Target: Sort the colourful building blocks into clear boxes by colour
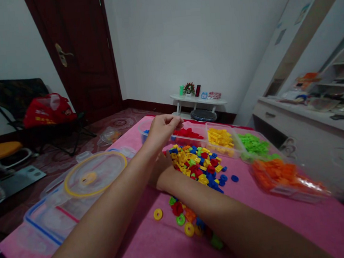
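My left hand (165, 124) is raised over the near side of the clear containers at the back, between the one with blue pieces (144, 136) and the one with red pieces (189, 134). Its fingers are curled into a pinch, and whatever they hold, if anything, is hidden. Lower down, my right hand (161, 168) reaches to the left edge of a mixed heap of building blocks (194, 163) in yellow, red, blue, green and orange. My left forearm and wrist partly cover it, so its fingers hardly show. More loose pieces, including a yellow ring (158, 214), lie on the pink cloth (139, 232).
Clear containers of yellow blocks (221, 137), green blocks (254, 144) and orange blocks (284, 175) line the back and right. Clear lids, one yellow-rimmed (103, 171) and one blue-rimmed (42, 228), lie at left. Beyond stand a low white shelf (199, 99) and a drawer cabinet (280, 123).
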A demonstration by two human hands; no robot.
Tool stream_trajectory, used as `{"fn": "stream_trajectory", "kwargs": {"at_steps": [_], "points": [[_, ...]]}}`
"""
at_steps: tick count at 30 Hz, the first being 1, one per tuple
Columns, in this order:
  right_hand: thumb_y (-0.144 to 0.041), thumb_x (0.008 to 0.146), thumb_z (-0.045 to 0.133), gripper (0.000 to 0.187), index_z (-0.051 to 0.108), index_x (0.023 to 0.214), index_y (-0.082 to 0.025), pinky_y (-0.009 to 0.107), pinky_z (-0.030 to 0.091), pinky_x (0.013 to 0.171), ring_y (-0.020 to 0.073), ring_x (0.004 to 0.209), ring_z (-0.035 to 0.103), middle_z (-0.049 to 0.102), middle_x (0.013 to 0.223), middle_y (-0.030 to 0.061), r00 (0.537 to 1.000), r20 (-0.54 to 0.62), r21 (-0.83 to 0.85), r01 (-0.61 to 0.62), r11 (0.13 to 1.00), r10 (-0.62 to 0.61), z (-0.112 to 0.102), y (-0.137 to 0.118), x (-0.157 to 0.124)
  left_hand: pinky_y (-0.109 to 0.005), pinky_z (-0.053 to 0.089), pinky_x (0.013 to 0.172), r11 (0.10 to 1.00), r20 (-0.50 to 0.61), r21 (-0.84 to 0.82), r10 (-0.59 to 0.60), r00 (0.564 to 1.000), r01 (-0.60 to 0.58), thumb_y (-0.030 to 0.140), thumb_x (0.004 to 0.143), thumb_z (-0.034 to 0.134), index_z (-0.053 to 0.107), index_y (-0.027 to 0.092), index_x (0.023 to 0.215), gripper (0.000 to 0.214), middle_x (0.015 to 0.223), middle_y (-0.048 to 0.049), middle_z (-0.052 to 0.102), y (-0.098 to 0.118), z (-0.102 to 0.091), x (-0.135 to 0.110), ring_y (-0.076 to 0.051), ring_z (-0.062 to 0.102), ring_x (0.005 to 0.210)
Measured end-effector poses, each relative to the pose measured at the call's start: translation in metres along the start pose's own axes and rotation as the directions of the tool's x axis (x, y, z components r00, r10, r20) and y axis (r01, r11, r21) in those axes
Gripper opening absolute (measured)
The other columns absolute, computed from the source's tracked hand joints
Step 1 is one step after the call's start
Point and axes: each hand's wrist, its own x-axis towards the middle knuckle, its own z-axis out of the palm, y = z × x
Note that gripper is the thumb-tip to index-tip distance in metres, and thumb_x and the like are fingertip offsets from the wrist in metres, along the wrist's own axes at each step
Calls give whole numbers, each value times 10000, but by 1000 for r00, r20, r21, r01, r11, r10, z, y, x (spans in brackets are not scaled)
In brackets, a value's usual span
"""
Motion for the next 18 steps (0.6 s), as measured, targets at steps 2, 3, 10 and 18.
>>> {"fn": "stream_trajectory", "kwargs": {"at_steps": [2,3,10,18], "points": [[-371,775,479,452,539,1148,-121,523,370,878,317,1106,458,518,1216,196,999,-11,-27,-54,998,53,-1,14,4,-210,457,603,999,7,34,23,1000,-23,358,775,518,675,94,768,307,722,-75,680,-3,0,1,-119,603,657],[-341,758,505,410,570,1098,-123,483,399,855,307,1088,475,538,1187,189,998,-9,-45,-67,997,67,-5,20,3,-211,452,603,997,16,60,42,999,-43,360,776,508,676,94,765,314,719,-73,678,-4,0,1,-123,600,660],[-218,750,499,225,653,898,-148,352,419,752,243,888,578,642,967,140,998,-31,-44,-57,997,56,-43,48,-57,-201,337,502,900,108,412,106,989,-141,327,772,466,658,109,642,318,559,-9,570,-30,1,2,-101,486,540],[-290,760,565,138,665,791,-201,266,396,695,171,783,583,662,824,34,985,-124,357,-68,932,120,-50,95,-108,-250,415,648,641,287,756,-151,946,-127,200,736,515,718,167,852,236,801,-68,687,-52,-3,-4,-172,602,726]]}}
